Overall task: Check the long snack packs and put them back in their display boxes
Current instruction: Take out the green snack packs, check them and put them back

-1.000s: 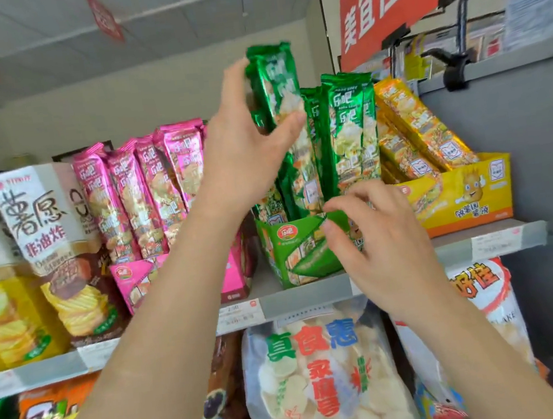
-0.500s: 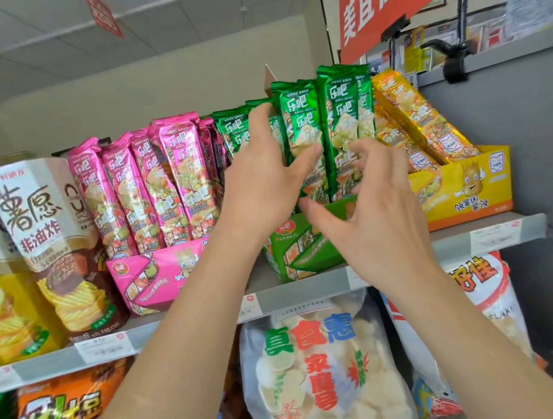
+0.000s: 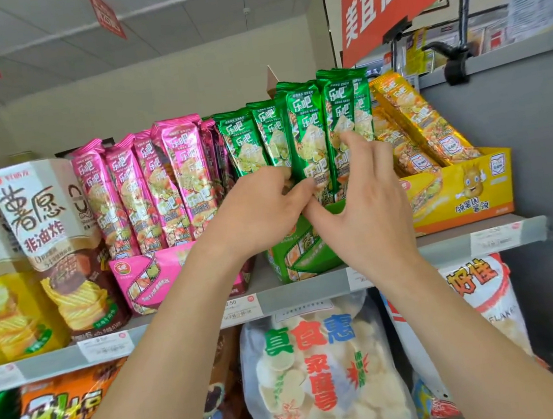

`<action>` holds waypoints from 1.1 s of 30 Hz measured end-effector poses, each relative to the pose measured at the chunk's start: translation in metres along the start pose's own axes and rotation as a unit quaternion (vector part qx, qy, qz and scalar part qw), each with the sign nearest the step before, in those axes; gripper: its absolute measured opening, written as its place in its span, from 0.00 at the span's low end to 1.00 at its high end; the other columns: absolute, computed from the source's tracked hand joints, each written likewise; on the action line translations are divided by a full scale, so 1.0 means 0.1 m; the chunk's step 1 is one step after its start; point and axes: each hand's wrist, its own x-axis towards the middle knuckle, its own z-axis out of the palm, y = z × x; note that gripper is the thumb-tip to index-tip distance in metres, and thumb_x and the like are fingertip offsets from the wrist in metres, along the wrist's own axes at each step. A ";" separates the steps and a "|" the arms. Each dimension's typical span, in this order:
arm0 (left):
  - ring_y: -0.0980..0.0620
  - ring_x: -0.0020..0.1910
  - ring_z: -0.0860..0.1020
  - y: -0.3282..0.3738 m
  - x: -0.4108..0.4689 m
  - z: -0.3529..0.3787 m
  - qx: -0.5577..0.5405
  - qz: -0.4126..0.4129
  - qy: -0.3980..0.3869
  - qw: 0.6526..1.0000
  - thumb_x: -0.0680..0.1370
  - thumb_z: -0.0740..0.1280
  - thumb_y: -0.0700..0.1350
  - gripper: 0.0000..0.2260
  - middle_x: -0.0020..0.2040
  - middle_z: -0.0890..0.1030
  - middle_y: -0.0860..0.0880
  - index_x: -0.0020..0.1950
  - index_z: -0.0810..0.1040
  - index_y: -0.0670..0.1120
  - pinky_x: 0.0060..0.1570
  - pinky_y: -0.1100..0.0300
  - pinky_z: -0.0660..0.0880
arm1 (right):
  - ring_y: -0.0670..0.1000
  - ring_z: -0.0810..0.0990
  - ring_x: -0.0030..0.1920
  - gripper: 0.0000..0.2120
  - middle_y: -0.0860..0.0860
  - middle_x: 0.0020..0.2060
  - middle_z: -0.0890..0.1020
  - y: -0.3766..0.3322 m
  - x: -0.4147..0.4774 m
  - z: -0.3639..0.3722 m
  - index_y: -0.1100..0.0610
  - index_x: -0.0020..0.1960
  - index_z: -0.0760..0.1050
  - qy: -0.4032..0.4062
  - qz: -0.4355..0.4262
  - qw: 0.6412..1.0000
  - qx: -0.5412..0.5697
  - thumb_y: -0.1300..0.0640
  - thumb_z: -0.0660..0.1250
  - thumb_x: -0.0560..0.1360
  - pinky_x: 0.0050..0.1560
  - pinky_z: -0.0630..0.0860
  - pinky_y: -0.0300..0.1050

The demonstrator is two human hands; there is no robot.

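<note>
A row of long green packs stands upright in an open green box on a shop shelf. The green box sits between a pink box of pink packs and a yellow box of leaning yellow packs. The left hand grips the lower part of a front green pack, with the thumb across its face and the fingers curled round its left side. The right hand is spread wide and holds nothing. Its straight fingers press on the fronts of the packs further right. The two thumbs touch.

The packs stand much taller than the low box, so a hard push could tip the row backward or sideways onto the yellow packs. A tight squeeze could crush the snacks inside. The box sits near the shelf edge and might slide off toward the large bags below.

The hands cover the box opening and the pack bottoms, so it is unclear whether every pack is fully seated. The left fingertips and the rear packs are hidden. Small print on the packs is unreadable.
</note>
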 end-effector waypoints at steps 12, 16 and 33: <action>0.40 0.61 0.72 0.06 0.33 -0.24 0.286 0.090 0.246 0.922 0.76 0.63 0.40 0.16 0.61 0.77 0.40 0.63 0.77 0.38 0.59 0.50 0.70 | 0.56 0.74 0.57 0.37 0.54 0.61 0.70 0.04 -0.05 -0.01 0.52 0.76 0.57 -0.017 0.049 0.999 0.012 0.44 0.69 0.73 0.48 0.70 0.46; 0.39 0.62 0.72 -0.02 0.57 -0.27 0.352 0.014 0.136 0.926 0.80 0.61 0.51 0.19 0.62 0.76 0.39 0.65 0.70 0.39 0.58 0.47 0.69 | 0.55 0.73 0.62 0.36 0.54 0.66 0.71 0.03 -0.07 -0.02 0.53 0.78 0.56 -0.020 0.047 0.999 0.015 0.44 0.66 0.75 0.54 0.73 0.50; 0.47 0.49 0.78 0.17 0.66 -0.42 0.086 0.080 0.272 0.955 0.78 0.66 0.47 0.16 0.52 0.79 0.50 0.65 0.70 0.47 0.48 0.53 0.74 | 0.53 0.74 0.63 0.34 0.52 0.68 0.72 0.11 -0.04 -0.03 0.52 0.78 0.55 -0.054 0.058 0.996 0.046 0.45 0.64 0.77 0.59 0.75 0.54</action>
